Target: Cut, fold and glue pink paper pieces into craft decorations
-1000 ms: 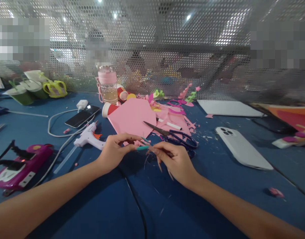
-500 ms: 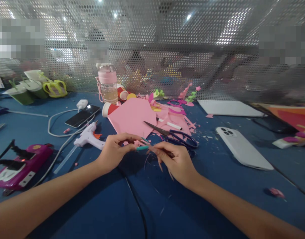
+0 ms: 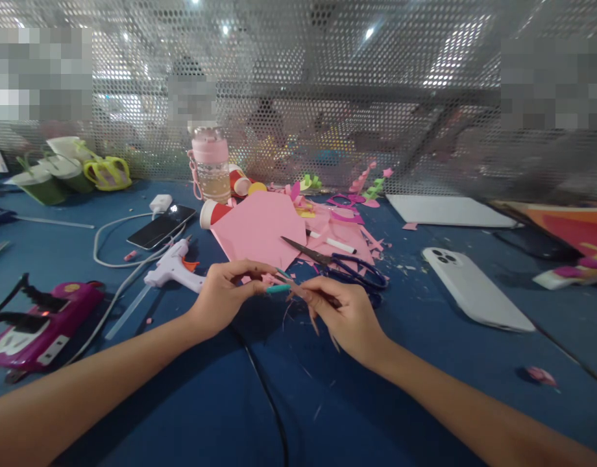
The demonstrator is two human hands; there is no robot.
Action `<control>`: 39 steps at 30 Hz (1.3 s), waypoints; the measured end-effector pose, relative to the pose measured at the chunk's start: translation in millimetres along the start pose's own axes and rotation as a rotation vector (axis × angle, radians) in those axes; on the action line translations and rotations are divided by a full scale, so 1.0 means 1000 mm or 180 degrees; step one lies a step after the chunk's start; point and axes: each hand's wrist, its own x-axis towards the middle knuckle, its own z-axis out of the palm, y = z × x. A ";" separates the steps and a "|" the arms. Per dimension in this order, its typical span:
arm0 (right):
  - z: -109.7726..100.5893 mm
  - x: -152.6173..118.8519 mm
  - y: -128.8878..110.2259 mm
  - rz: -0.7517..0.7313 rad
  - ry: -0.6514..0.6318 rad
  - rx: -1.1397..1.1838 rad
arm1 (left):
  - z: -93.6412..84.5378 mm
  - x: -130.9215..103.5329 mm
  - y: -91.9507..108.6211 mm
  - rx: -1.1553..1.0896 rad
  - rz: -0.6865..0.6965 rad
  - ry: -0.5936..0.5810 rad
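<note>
My left hand (image 3: 226, 295) is closed in a pinch, its long teal nails pointing right. My right hand (image 3: 344, 318) also pinches, with its fingertips close against the left nails. Whatever lies between the fingertips is too small and blurred to name. Just beyond the hands, scissors (image 3: 322, 257) with dark blue handles lie on pink paper scraps. A large sheet of pink paper (image 3: 262, 227) rests behind my left fingers. The handle of a white glue gun (image 3: 174, 269) reaches close to my left wrist.
A purple power strip (image 3: 74, 318) sits at left, near a black phone (image 3: 162, 227) on a cable. A pink-lidded bottle (image 3: 211, 165) stands behind. At right lie a white phone (image 3: 474, 288) and a white flat panel (image 3: 449, 211). Perforated metal (image 3: 298, 84) borders the table's back.
</note>
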 end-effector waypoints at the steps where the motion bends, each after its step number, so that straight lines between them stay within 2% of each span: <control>1: 0.000 0.000 0.000 0.0002 -0.0005 0.0016 | 0.000 0.000 0.000 -0.0010 0.0000 -0.0004; 7: 0.001 0.001 -0.001 0.0180 0.0079 0.0406 | 0.000 0.001 0.001 -0.0147 0.0121 -0.0191; 11: 0.003 0.003 0.001 0.0610 0.0046 0.1096 | 0.001 0.003 -0.002 -0.0224 0.0345 -0.0219; 18: 0.002 0.011 0.005 0.1308 -0.0167 0.2367 | 0.001 0.003 -0.006 0.0413 -0.0214 -0.0105; 23: -0.001 0.014 0.006 0.1436 -0.0124 0.2665 | 0.001 0.003 -0.005 0.1227 0.0168 -0.0074; 25: 0.000 0.014 0.007 0.1443 -0.0112 0.2660 | 0.001 0.003 -0.004 0.1329 0.0256 -0.0147; 29: 0.001 0.014 0.008 0.1438 -0.0103 0.2605 | 0.000 0.003 -0.006 0.0969 0.0272 -0.0156; 34: 0.000 0.013 0.008 0.1435 -0.0112 0.2643 | 0.001 0.005 -0.008 -0.0096 -0.0090 -0.0145; 39: -0.001 0.014 0.007 0.1492 -0.0076 0.2692 | 0.002 0.007 -0.005 -0.0113 -0.0241 0.0124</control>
